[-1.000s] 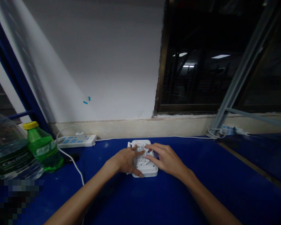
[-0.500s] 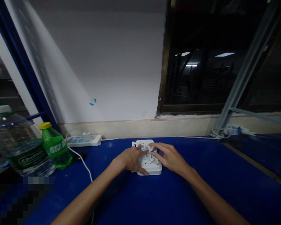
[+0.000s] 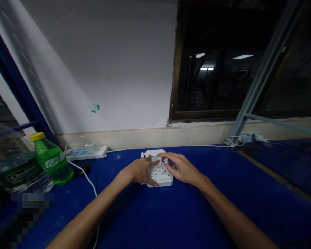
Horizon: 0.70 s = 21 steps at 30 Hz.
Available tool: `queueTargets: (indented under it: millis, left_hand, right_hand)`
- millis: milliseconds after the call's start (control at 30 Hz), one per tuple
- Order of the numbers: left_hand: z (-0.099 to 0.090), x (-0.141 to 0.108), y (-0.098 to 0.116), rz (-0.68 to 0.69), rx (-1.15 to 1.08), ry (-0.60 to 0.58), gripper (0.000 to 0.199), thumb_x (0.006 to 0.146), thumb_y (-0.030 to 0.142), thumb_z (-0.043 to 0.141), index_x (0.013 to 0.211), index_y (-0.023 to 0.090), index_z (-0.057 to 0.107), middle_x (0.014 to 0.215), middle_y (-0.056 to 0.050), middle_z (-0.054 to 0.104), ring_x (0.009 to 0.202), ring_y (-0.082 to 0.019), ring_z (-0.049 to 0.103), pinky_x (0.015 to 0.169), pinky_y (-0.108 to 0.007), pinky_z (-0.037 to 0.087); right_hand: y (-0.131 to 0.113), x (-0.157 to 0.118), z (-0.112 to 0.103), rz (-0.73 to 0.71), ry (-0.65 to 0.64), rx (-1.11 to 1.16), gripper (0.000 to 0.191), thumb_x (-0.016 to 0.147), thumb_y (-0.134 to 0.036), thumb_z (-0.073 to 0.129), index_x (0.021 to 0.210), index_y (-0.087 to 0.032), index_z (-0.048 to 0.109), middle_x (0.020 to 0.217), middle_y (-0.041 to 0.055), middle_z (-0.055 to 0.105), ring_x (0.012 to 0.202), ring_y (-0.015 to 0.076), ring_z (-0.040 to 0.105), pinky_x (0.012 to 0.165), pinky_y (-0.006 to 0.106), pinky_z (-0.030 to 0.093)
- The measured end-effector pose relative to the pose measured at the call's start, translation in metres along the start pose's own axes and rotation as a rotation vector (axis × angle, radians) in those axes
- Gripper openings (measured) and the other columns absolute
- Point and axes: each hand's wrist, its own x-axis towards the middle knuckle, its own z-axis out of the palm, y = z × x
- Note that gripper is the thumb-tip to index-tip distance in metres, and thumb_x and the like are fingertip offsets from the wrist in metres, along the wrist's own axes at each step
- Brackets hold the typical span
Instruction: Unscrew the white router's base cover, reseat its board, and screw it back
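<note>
A white plastic socket unit [image 3: 161, 181] with a slotted, patterned top lies flat on the blue table, between my hands. My left hand [image 3: 138, 171] grips its left side, with the fingers across the top and the thumb at the near edge. My right hand [image 3: 181, 168] comes in from the right, its fingertips resting on the top face. The fingers hide much of that face, so its details are hard to make out.
A blue tabletop [image 3: 197, 207] runs to a tiled wall ledge. At the left stand a green bottle [image 3: 50, 164], a large water bottle [image 3: 15, 169] and a white power strip [image 3: 85, 153] with a cable. Another power strip [image 3: 251, 137] lies at the right, under a metal strut.
The whole scene has shifted slightly left and up in view, and the bottles sit further left. Both hands stay on the socket unit, with the right fingers slightly shifted.
</note>
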Motion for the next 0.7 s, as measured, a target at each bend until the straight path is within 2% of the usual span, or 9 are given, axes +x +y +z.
queueTargets:
  millis: [67, 133, 233, 300, 367, 467, 533, 600, 700]
  left_hand:
    - [0.0003, 0.0004, -0.0002, 0.014, 0.004, 0.005, 0.111, 0.066, 0.074, 0.073, 0.154, 0.025, 0.027, 0.16, -0.017, 0.021, 0.143, -0.039, 0.032, 0.116, -0.049, 0.028]
    - [0.0008, 0.0007, -0.0004, 0.018, 0.009, 0.011, 0.11, 0.066, 0.073, 0.073, 0.155, 0.026, 0.026, 0.16, -0.016, 0.022, 0.143, -0.038, 0.032, 0.116, -0.049, 0.029]
    - [0.0025, 0.0012, -0.0014, 0.02, 0.006, 0.016, 0.11, 0.066, 0.076, 0.071, 0.155, 0.03, 0.024, 0.161, -0.015, 0.022, 0.141, -0.04, 0.034, 0.115, -0.052, 0.031]
    - [0.0039, 0.0016, -0.0026, 0.017, -0.004, 0.018, 0.112, 0.065, 0.078, 0.07, 0.155, 0.03, 0.024, 0.161, -0.016, 0.022, 0.141, -0.041, 0.034, 0.115, -0.052, 0.03]
    - [0.0047, 0.0019, -0.0035, 0.012, -0.012, 0.018, 0.114, 0.064, 0.08, 0.069, 0.155, 0.028, 0.024, 0.16, -0.017, 0.022, 0.142, -0.041, 0.032, 0.115, -0.052, 0.029]
    - [0.0047, 0.002, -0.0037, 0.009, -0.009, 0.009, 0.115, 0.064, 0.081, 0.068, 0.155, 0.028, 0.024, 0.16, -0.017, 0.021, 0.142, -0.041, 0.032, 0.115, -0.052, 0.029]
    - [0.0041, 0.0017, -0.0031, 0.007, 0.0, 0.003, 0.114, 0.064, 0.08, 0.069, 0.155, 0.028, 0.024, 0.161, -0.017, 0.02, 0.141, -0.042, 0.033, 0.114, -0.052, 0.03]
    - [0.0035, 0.0013, -0.0022, 0.009, 0.005, 0.005, 0.112, 0.065, 0.077, 0.071, 0.155, 0.029, 0.024, 0.161, -0.016, 0.021, 0.141, -0.042, 0.033, 0.114, -0.052, 0.03]
    - [0.0021, 0.0004, -0.0005, 0.006, 0.006, 0.008, 0.109, 0.067, 0.073, 0.072, 0.155, 0.029, 0.024, 0.16, -0.014, 0.024, 0.142, -0.04, 0.032, 0.115, -0.05, 0.03]
  right_hand:
    - [-0.0035, -0.0006, -0.0019, -0.028, -0.026, -0.007, 0.062, 0.081, -0.006, 0.056, 0.139, -0.026, 0.052, 0.132, 0.0072, 0.064, 0.109, 0.021, 0.065, 0.092, 0.035, 0.052]
    - [-0.0055, -0.001, -0.0033, -0.027, -0.031, -0.025, 0.064, 0.077, -0.006, 0.058, 0.138, -0.025, 0.053, 0.128, 0.007, 0.066, 0.101, 0.0206, 0.067, 0.088, 0.034, 0.052]
    - [-0.0033, -0.0008, -0.0029, 0.016, -0.015, -0.042, 0.046, 0.085, -0.017, 0.062, 0.13, -0.023, 0.06, 0.107, 0.0052, 0.073, 0.083, 0.0174, 0.068, 0.079, 0.03, 0.052]
    - [-0.0003, -0.0003, -0.0021, 0.02, -0.011, -0.027, 0.034, 0.09, -0.025, 0.061, 0.124, -0.022, 0.063, 0.098, 0.0046, 0.074, 0.082, 0.0174, 0.068, 0.077, 0.029, 0.052]
    - [0.0013, -0.0001, -0.002, 0.009, -0.002, -0.006, 0.032, 0.092, -0.023, 0.058, 0.124, -0.021, 0.063, 0.103, 0.006, 0.074, 0.086, 0.0175, 0.068, 0.076, 0.029, 0.053]
    - [-0.0001, -0.0006, -0.0029, -0.006, 0.0, -0.003, 0.053, 0.084, -0.01, 0.056, 0.135, -0.024, 0.054, 0.126, 0.0082, 0.066, 0.096, 0.0184, 0.067, 0.08, 0.031, 0.054]
    - [-0.0015, -0.0011, -0.003, -0.004, -0.001, -0.026, 0.061, 0.08, -0.008, 0.057, 0.139, -0.025, 0.051, 0.132, 0.008, 0.063, 0.103, 0.0203, 0.066, 0.086, 0.033, 0.053]
    - [-0.0016, -0.0011, -0.0022, 0.015, 0.0, -0.047, 0.053, 0.084, -0.014, 0.06, 0.135, -0.024, 0.054, 0.124, 0.0075, 0.068, 0.102, 0.0213, 0.066, 0.087, 0.035, 0.052]
    - [-0.0008, -0.0006, -0.0006, 0.034, -0.006, -0.036, 0.04, 0.091, -0.023, 0.059, 0.131, -0.023, 0.058, 0.11, 0.0066, 0.072, 0.093, 0.0196, 0.068, 0.082, 0.032, 0.053]
